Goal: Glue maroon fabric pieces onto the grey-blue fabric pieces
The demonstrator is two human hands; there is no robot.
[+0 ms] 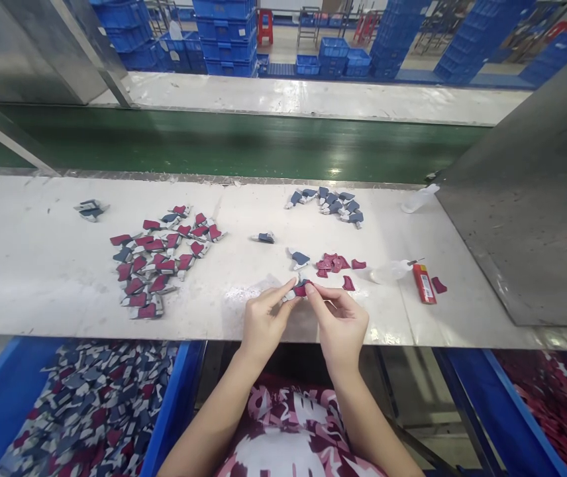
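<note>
Workpiece (301,290), blue-grey with a red piece against it, is at the front of the surface (40,278). Left hand (265,317) and right hand (342,321) both have fingers pinched on it. Left cluster (157,255), mostly red-faced, looks done. Left to do, I'd judge: blue-grey parts (332,204) at back, two nearer, loose red pieces (333,263). Mid-batch; can't tell total.
</note>
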